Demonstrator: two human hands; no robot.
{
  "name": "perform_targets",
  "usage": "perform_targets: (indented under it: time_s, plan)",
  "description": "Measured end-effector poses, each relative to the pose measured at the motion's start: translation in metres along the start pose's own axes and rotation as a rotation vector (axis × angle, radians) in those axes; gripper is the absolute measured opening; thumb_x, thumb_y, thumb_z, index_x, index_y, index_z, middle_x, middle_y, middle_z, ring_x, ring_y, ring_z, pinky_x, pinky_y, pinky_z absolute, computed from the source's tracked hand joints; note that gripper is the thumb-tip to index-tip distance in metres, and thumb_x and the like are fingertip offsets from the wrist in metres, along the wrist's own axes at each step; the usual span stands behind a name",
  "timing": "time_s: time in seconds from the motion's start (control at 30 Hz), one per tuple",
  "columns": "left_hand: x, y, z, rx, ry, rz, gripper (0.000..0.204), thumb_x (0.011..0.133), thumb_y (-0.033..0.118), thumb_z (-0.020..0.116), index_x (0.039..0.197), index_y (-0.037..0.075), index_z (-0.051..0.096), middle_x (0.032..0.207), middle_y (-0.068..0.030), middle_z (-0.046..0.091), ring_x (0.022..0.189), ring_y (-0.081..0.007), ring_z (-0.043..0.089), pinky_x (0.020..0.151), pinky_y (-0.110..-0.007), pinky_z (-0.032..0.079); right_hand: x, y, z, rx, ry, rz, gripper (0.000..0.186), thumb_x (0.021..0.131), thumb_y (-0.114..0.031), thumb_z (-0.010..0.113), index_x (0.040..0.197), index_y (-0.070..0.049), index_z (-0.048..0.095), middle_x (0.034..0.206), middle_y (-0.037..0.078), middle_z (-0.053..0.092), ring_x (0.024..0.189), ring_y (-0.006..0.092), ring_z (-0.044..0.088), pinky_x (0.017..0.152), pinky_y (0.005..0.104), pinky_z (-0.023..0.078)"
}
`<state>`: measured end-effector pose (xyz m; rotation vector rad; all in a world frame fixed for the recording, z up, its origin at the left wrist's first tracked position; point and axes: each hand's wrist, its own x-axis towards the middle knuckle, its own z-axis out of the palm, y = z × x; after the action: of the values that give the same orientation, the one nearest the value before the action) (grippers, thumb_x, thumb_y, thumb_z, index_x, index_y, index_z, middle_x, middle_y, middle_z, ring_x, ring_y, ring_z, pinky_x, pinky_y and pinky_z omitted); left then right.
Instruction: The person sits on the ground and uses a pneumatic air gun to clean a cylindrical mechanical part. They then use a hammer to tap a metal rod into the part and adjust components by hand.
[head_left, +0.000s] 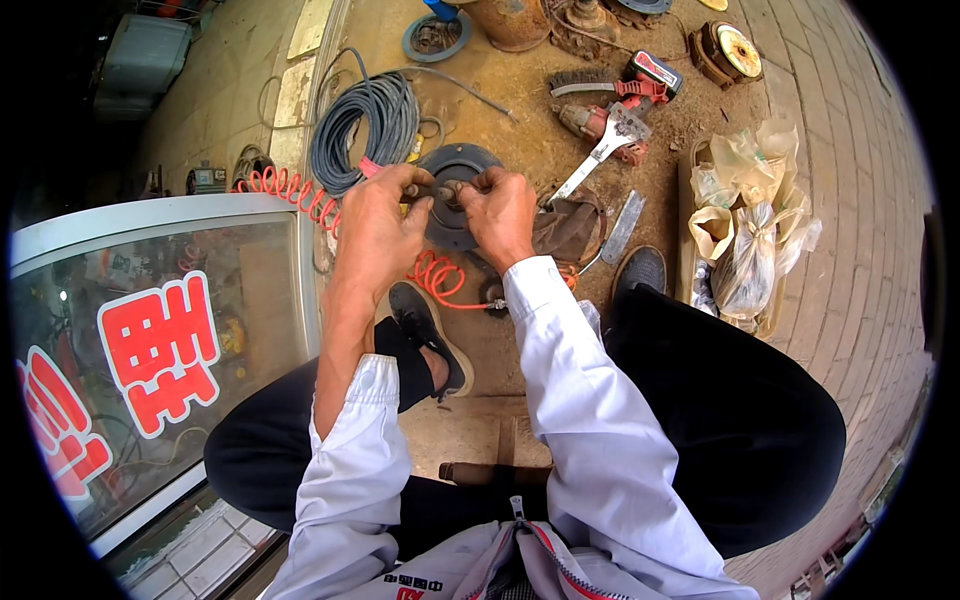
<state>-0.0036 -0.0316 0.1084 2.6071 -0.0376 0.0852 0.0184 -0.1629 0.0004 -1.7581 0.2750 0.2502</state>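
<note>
Both my hands meet over a dark round flange-like disc (pixel 450 234) on the ground between my feet. My left hand (pixel 383 222) is closed, its thumb and fingers pinching toward the disc's middle. From the other side my right hand (pixel 498 212) is closed too, fingertips on a small, dull metal piece (pixel 449 191) at the centre. The fingers partly cover that piece, so its exact kind is hidden. What the left fingers grip is too small to name. A grey, coiled hose (pixel 352 128) lies just beyond my left hand.
An orange spiral air hose (pixel 436 276) runs near my shoe. Right of the disc lie a white-handled scraper (pixel 596 168), a red cordless power tool (pixel 588 122) and a wire brush (pixel 584 80). A box of bags (pixel 745 225) stands farther right; a glass door (pixel 255 300) is left.
</note>
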Motion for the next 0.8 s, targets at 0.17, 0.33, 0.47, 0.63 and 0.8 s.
perform_targets:
  time_s: [0.17,0.33,0.47,0.63,0.8]
  plan:
    - [0.000,0.005,0.005,-0.104,0.043,-0.253,0.030,0.084,0.017,0.082,0.103,-0.005,0.073,0.087,-0.0221,0.074,0.075,-0.0317,0.073,0.070,-0.040,0.056,0.001,0.001,0.001,-0.004,0.001,-0.004,0.023,0.079,-0.014,0.077,0.088,0.006,0.074,0.081,0.029,0.070,0.081,0.0447,0.072,0.076,0.0489,0.055]
    - [0.003,0.018,0.002,0.107,-0.004,-0.241,0.026,0.085,0.017,0.081,0.098,-0.005,0.074,0.083,-0.0210,0.074,0.070,-0.0305,0.072,0.067,-0.040,0.056,0.000,0.000,-0.001,-0.002,-0.004,0.009,0.022,0.079,-0.014,0.078,0.088,0.006,0.074,0.082,0.029,0.070,0.081,0.0447,0.072,0.076,0.0488,0.055]
    - [0.002,0.011,0.000,0.063,-0.048,-0.183,0.018,0.086,0.004,0.078,0.102,-0.004,0.073,0.089,-0.0155,0.077,0.071,-0.0190,0.071,0.069,-0.034,0.056,0.000,0.000,0.001,0.010,-0.011,0.033,0.023,0.079,-0.015,0.078,0.088,0.005,0.074,0.081,0.029,0.070,0.081,0.0444,0.072,0.076,0.0482,0.055]
    - [-0.004,-0.010,0.005,-0.194,-0.028,-0.111,0.033,0.086,0.000,0.069,0.119,-0.002,0.069,0.102,-0.0212,0.073,0.091,-0.0279,0.073,0.077,-0.036,0.056,0.003,0.002,0.003,0.008,0.034,0.026,0.023,0.080,-0.016,0.078,0.089,0.005,0.075,0.081,0.028,0.071,0.082,0.0440,0.072,0.076,0.0473,0.055]
    - [-0.044,-0.016,0.027,-0.595,0.174,-0.513,0.049,0.091,-0.009,0.058,0.139,-0.005,0.053,0.119,-0.0131,0.065,0.109,-0.0172,0.062,0.088,-0.027,0.054,0.005,0.002,0.004,-0.025,0.031,-0.001,0.025,0.081,-0.016,0.079,0.088,0.007,0.074,0.076,0.025,0.071,0.073,0.0367,0.073,0.069,0.0444,0.056]
